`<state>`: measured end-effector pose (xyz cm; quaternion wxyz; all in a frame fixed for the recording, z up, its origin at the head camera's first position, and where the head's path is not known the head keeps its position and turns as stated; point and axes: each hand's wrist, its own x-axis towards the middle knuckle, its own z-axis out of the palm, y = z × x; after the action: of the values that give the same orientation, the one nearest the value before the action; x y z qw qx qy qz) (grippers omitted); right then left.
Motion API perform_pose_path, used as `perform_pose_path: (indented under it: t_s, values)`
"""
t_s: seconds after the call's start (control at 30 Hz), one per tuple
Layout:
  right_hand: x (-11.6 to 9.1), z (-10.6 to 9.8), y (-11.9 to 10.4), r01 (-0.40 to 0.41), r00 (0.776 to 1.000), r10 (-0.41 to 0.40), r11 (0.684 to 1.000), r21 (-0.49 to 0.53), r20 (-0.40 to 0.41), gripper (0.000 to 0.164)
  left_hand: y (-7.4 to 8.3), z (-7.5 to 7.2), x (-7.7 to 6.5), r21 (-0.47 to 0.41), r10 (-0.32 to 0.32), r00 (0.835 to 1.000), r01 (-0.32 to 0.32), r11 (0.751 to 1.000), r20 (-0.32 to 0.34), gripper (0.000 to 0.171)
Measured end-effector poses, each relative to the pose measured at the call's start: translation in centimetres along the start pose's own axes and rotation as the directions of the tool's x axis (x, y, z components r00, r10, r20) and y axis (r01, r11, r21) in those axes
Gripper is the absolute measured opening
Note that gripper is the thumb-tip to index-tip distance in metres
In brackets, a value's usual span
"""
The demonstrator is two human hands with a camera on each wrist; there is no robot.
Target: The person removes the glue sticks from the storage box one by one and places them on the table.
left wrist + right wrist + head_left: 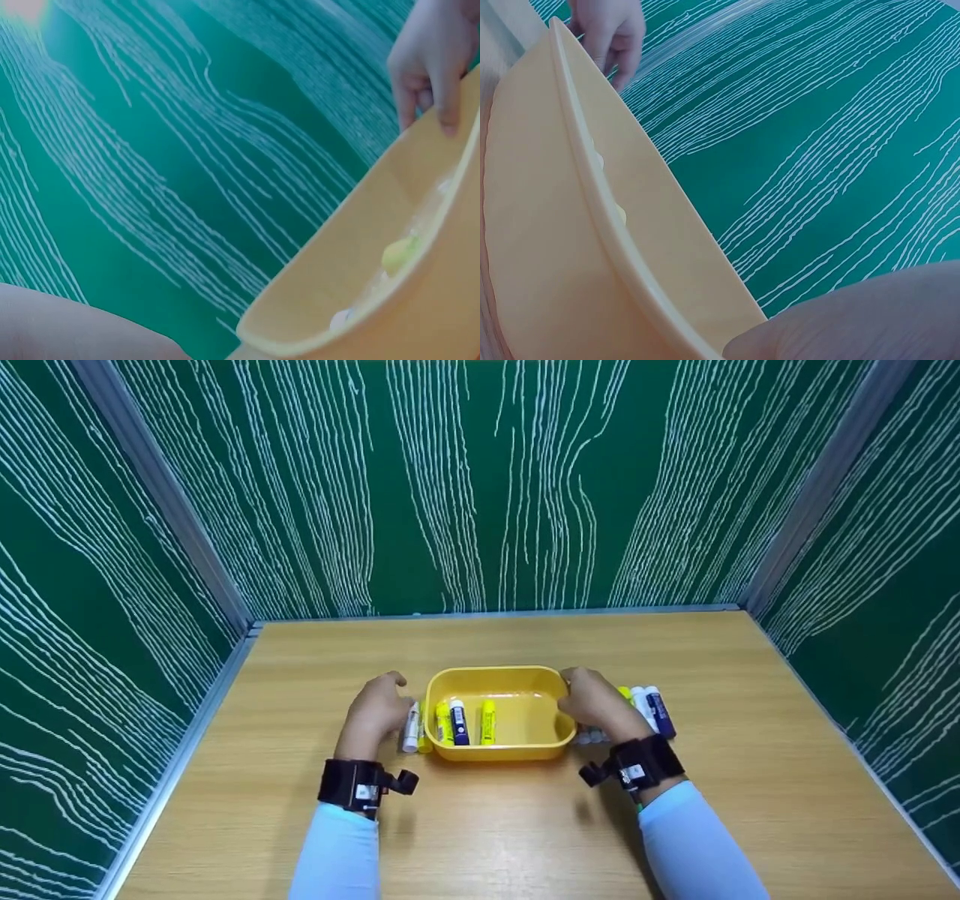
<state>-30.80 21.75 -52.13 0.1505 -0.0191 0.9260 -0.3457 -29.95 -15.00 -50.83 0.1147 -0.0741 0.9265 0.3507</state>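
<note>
A yellow plastic bin stands in the middle of the table. Inside it lie a yellow glue stick, another yellow glue stick and a navy glue stick with a white cap. At the bin's right rim, my right hand grips the edge, fingers over the rim in the left wrist view. My left hand hovers just off the left rim, its fingers loosely bent, holding nothing visible. Beside it lie a white glue stick and a yellow-green one, partly hidden by the bin.
Right of the bin, partly behind my right hand, lie a navy glue stick, a white one and several pale ones. Green walls with white wavy lines enclose the wooden table at the back and sides.
</note>
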Motion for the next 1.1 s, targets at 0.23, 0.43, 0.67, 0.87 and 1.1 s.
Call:
perform_pose_path:
  t_s: [0.23,0.43,0.67,0.87,1.1]
  values:
    - [0.2,0.0,-0.1,0.001,1.000,-0.001,1.000,0.000,0.004,0.050,2.6,-0.1,-0.4,-0.029,0.066,0.989,-0.070,0.997,-0.130,0.047]
    - [0.1,-0.1,-0.3,-0.023,1.000,0.023,1.000,-0.004,0.010,0.057,5.5,1.8,-1.9,-0.012,0.104,0.988,-0.106,0.994,-0.110,0.048]
    - [-0.1,0.0,-0.4,-0.046,0.999,0.046,0.999,-0.004,0.017,0.058,8.5,4.7,-2.7,0.078,0.207,0.977,-0.203,0.976,-0.044,0.049]
    - [0.0,0.0,-0.4,-0.047,0.999,0.047,0.999,0.006,0.022,0.061,9.3,6.1,-2.3,0.121,0.159,0.987,-0.162,0.979,0.035,0.041]
    - [0.0,0.0,-0.3,-0.013,1.000,0.013,1.000,-0.008,0.001,0.059,9.3,8.2,-2.4,0.298,0.240,0.968,-0.253,0.921,0.077,0.012]
